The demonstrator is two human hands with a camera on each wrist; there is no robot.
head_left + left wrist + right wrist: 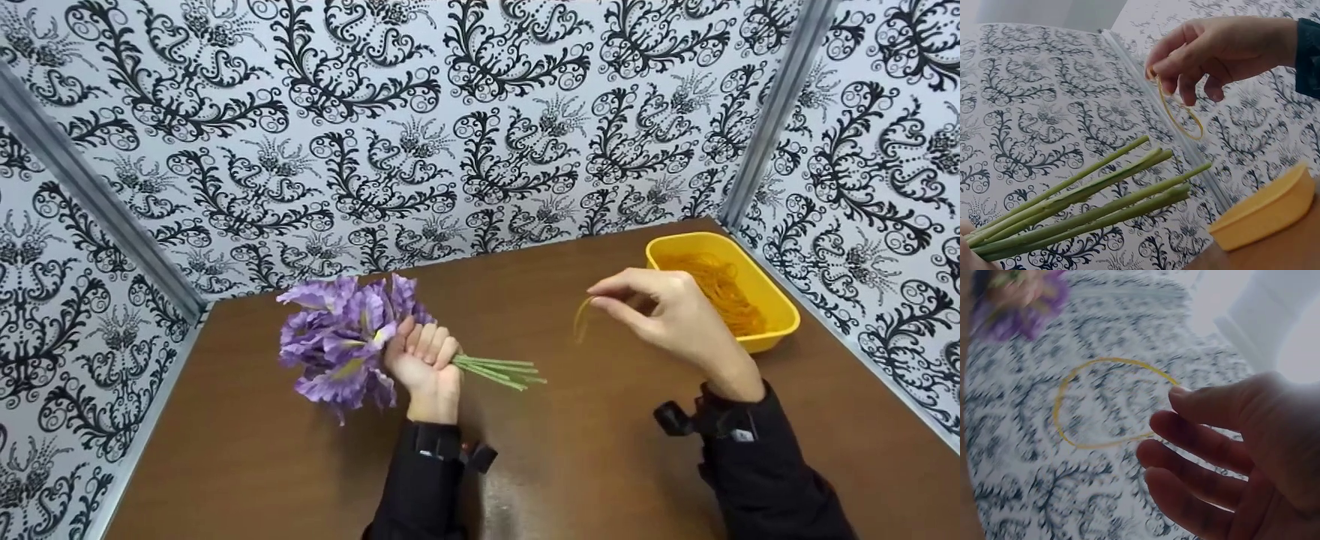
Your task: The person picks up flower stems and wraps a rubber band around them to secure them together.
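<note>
My left hand (427, 356) grips a bunch of purple artificial flowers (337, 337) just below the blooms, above the table. Several green stems (499, 369) stick out to the right of the fist; in the left wrist view their cut ends (1140, 163) fan slightly apart. Thumb and index finger of my right hand (667, 311) pinch a yellow rubber band (580, 321), which dangles as a loose loop. Seen from the right wrist, that loop (1058, 405) hangs open and touches nothing else. A gap separates the band from the stems.
A yellow plastic container (784, 319) full of rubber bands (720, 292) stands at the table's back right, behind my right hand. White walls (480, 135) with black scroll patterns enclose the brown table (570, 465) at the back and both sides.
</note>
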